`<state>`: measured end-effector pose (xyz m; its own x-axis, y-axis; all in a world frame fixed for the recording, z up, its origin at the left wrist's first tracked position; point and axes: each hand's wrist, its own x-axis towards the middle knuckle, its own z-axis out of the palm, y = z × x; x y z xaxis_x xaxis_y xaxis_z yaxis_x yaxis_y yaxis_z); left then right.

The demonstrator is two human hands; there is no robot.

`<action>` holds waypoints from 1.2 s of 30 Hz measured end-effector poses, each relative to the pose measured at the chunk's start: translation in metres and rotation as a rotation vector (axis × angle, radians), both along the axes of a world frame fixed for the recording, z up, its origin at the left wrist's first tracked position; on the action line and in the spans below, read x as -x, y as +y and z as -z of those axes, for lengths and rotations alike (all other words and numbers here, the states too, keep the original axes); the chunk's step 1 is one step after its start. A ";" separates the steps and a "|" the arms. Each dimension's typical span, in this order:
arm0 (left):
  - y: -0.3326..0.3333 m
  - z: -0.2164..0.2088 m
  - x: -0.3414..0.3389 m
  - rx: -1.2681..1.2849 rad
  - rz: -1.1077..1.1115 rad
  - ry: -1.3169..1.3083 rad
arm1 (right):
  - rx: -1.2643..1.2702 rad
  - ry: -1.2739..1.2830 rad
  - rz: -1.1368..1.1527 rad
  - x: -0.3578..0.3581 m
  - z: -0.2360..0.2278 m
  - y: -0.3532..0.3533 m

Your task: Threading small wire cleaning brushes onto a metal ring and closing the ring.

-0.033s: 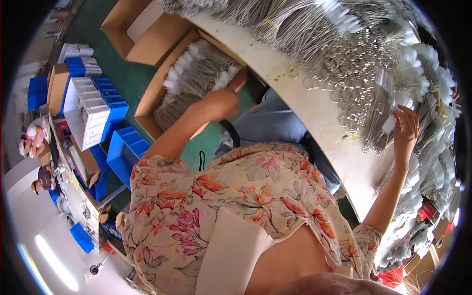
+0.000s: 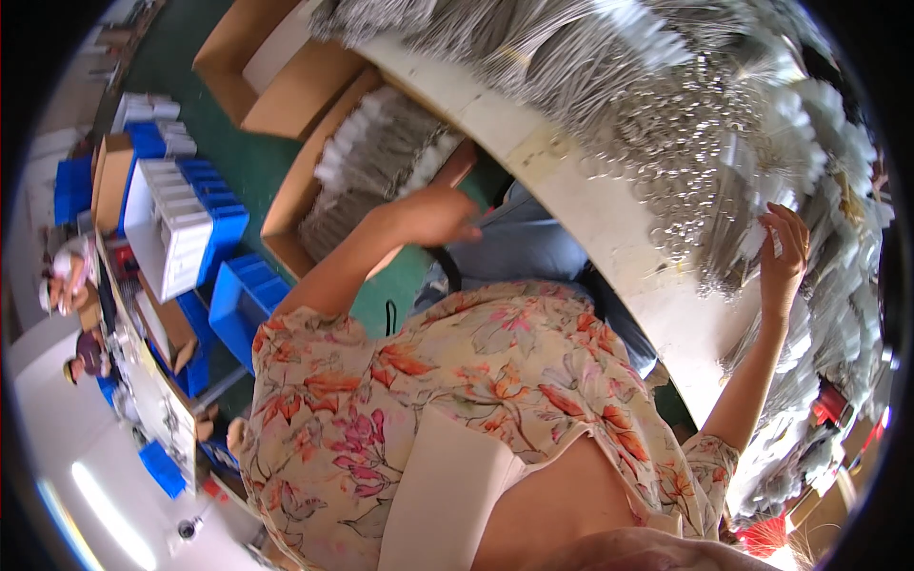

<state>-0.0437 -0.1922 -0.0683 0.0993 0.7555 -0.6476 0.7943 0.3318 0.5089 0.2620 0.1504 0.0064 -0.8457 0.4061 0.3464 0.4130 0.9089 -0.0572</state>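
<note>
My left hand (image 2: pixel 436 215), slightly blurred, hangs by the near side of a cardboard box (image 2: pixel 278 217), thumb and fingers apart and nothing seen in them. Inside the box lie bundled thin wire brushes (image 2: pixel 381 143) with white bristles. At the right, my right hand (image 2: pixel 784 249) is over the table's heap of wire brushes (image 2: pixel 814 133), its fingers bent inward. A small white patch shows at these fingers; whether it is tape or part of a brush I cannot tell. Loose metal rings (image 2: pixel 681 133) are piled beside this hand.
The pale worktable (image 2: pixel 533 143) curves past my lap, with bundles of grey wires (image 2: pixel 562 57) at its far side. Another cardboard box (image 2: pixel 305 95) stands farther left. Blue and white crates (image 2: pixel 181 228) stack at the left, beyond which two people (image 2: pixel 76 285) sit at a long table.
My left hand has shifted slightly right and down, and its thumb and fingers have come apart. My right hand stays in place, with its fingers turned a little.
</note>
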 end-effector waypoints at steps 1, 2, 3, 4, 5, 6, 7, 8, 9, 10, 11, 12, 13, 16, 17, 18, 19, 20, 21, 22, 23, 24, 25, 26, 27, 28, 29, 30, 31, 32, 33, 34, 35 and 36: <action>0.013 -0.017 -0.005 -0.077 0.013 -0.216 | 0.087 0.074 0.033 -0.003 -0.009 -0.002; 0.025 -0.036 -0.006 -0.145 0.034 -0.425 | 0.056 0.152 -0.005 -0.002 -0.015 -0.001; 0.045 -0.064 -0.003 -0.141 0.046 -0.555 | 0.097 0.202 0.044 -0.001 -0.022 -0.001; 0.065 -0.102 0.005 -0.115 0.063 -0.687 | 0.144 0.254 0.099 0.000 -0.035 -0.003; 0.081 -0.124 0.014 -0.124 0.036 -0.745 | 0.172 0.305 0.126 -0.002 -0.044 -0.002; 0.096 -0.148 0.024 -0.125 -0.009 -0.796 | 0.210 0.363 0.137 -0.001 -0.052 0.000; 0.119 -0.171 0.036 -0.220 0.034 -0.706 | 0.294 0.422 0.168 -0.004 -0.060 0.002; 0.142 -0.179 0.045 -0.292 -0.084 -0.722 | 0.407 0.506 0.216 -0.010 -0.070 0.003; 0.173 -0.177 0.059 -0.325 -0.208 -0.773 | 0.431 0.533 0.233 -0.017 -0.076 0.006; 0.207 -0.183 0.081 -0.429 -0.166 -0.515 | 0.463 0.561 0.236 -0.024 -0.082 0.010; 0.237 -0.189 0.099 -0.491 -0.247 -0.359 | 0.499 0.589 0.207 -0.032 -0.089 0.015; 0.272 -0.177 0.127 -0.506 -0.323 -0.239 | 0.493 0.598 0.238 -0.040 -0.092 0.017; 0.303 -0.161 0.152 -0.561 -0.407 -0.170 | 0.563 0.630 0.279 -0.047 -0.094 0.019; 0.370 -0.118 0.216 -0.531 -0.432 0.297 | 0.663 0.692 0.368 -0.055 -0.098 0.030; 0.385 -0.109 0.232 -0.518 -0.418 0.449 | 0.664 0.687 0.387 -0.056 -0.095 0.037; 0.399 -0.101 0.233 -0.500 -0.321 0.634 | 0.651 0.672 0.429 -0.063 -0.095 0.042; 0.408 -0.094 0.223 -0.480 -0.221 0.820 | 0.637 0.694 0.428 -0.062 -0.094 0.048; 0.411 -0.086 0.212 -0.489 -0.219 0.881 | 0.689 0.665 0.471 -0.063 -0.096 0.052; 0.414 -0.088 0.196 -0.507 -0.219 0.937 | 0.680 0.655 0.496 -0.069 -0.096 0.057; 0.412 -0.092 0.190 -0.483 -0.224 0.980 | 0.687 0.652 0.495 -0.069 -0.090 0.065; 0.413 -0.094 0.182 -0.463 -0.226 1.014 | 0.654 0.684 0.513 -0.070 -0.088 0.071; 0.414 -0.094 0.177 -0.469 -0.209 1.002 | 0.649 0.650 0.506 -0.074 -0.085 0.079; 0.415 -0.095 0.173 -0.451 -0.177 1.049 | 0.727 0.636 0.510 -0.074 -0.087 0.086; 0.415 -0.095 0.168 -0.435 -0.146 1.097 | 0.806 0.623 0.512 -0.073 -0.089 0.093; 0.416 -0.097 0.160 -0.451 -0.128 1.085 | 0.797 0.615 0.530 -0.074 -0.085 0.105; 0.417 -0.100 0.153 -0.451 -0.135 1.089 | 0.788 0.606 0.549 -0.078 -0.080 0.118; 0.416 -0.102 0.149 -0.444 -0.148 1.099 | 0.818 0.613 0.605 -0.078 -0.074 0.131; 0.414 -0.104 0.144 -0.451 -0.140 1.098 | 0.815 0.619 0.613 -0.077 -0.070 0.140; 0.410 -0.105 0.136 -0.456 -0.140 1.105 | 0.655 0.536 0.653 -0.078 -0.065 0.148; 0.409 -0.105 0.131 -0.460 -0.141 1.113 | 0.495 0.451 0.686 -0.080 -0.060 0.156; 0.407 -0.102 0.138 -0.455 -0.150 1.130 | 0.502 0.461 0.670 -0.079 -0.054 0.169; 0.404 -0.096 0.151 -0.482 -0.176 1.131 | 0.443 0.363 0.726 -0.075 -0.048 0.181; 0.403 -0.093 0.166 -0.506 -0.202 1.135 | 0.383 0.265 0.776 -0.073 -0.041 0.190; 0.406 -0.096 0.160 -0.446 -0.158 1.147 | 0.390 0.142 0.851 -0.072 -0.039 0.196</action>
<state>-0.2034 0.2135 0.0274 -0.4664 0.8844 0.0166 0.8223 0.4404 -0.3605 0.3341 0.3461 0.0458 -0.1726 0.9760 0.1331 0.8945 0.2119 -0.3937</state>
